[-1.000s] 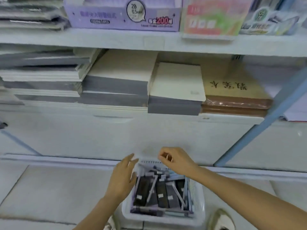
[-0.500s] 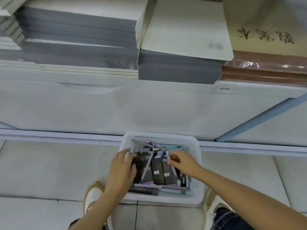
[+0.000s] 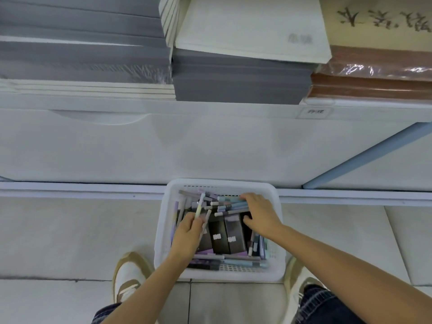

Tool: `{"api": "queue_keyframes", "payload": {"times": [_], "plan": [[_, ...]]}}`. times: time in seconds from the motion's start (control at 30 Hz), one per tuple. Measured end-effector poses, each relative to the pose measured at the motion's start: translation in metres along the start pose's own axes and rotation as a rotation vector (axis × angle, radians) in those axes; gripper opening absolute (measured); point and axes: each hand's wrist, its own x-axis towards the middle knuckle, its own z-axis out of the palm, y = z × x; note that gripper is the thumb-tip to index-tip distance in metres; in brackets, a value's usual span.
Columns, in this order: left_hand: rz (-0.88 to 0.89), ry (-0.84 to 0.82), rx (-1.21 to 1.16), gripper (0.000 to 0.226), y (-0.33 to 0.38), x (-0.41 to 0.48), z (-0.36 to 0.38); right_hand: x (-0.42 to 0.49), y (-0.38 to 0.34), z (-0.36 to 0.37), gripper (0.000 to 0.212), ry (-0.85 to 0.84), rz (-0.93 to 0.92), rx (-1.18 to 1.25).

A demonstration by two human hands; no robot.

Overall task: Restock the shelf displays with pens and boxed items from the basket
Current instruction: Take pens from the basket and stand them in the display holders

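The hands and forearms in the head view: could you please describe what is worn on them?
Nothing is worn: the left hand and right hand are bare, with no gloves, rings or watch visible. Both forearms are bare too; no sleeve shows in frame.

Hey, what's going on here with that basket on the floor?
A person stands over a white basket on the floor in front of the shelves, sorting through the stock in it. The left hand grips a pale yellow-green pen and at least one more pen. The right hand rests spread on the loose blue pens at the far side, its thumb by the dark boxes. Both hands are inside the basket.
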Motion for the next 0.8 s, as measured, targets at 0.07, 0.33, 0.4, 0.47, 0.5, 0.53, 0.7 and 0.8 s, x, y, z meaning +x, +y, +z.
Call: {"api": "queue_keyframes", "payload": {"times": [0.07,0.33,0.4,0.47,0.5,0.53,0.7,0.8], "plan": [[0.022,0.007,0.038,0.021,0.001,0.000,-0.002,0.005,0.003,0.011,0.052,-0.003,-0.024,-0.128],[0.168,0.045,0.173,0.017,0.014,0.012,-0.002,0.018,0.012,0.014,0.030,0.052,-0.190,-0.372],[0.203,0.055,0.221,0.016,0.017,0.016,-0.001,0.017,0.010,0.011,0.036,0.033,-0.261,-0.428],[0.252,0.064,0.279,0.012,0.020,0.020,0.000,0.017,0.009,0.003,0.035,0.038,-0.331,-0.464],[0.285,0.060,0.297,0.011,0.021,0.023,0.000,0.017,0.008,-0.002,0.029,0.046,-0.365,-0.468],[0.324,0.052,0.312,0.011,0.022,0.024,0.001,0.016,0.007,-0.008,0.023,0.045,-0.398,-0.467],[0.366,-0.088,0.429,0.042,0.026,0.027,0.008,0.010,-0.011,-0.034,0.012,-0.152,-0.472,-0.304],[0.301,-0.186,0.604,0.060,0.024,0.031,0.008,0.011,-0.019,-0.046,0.012,-0.287,-0.452,-0.253]]}}
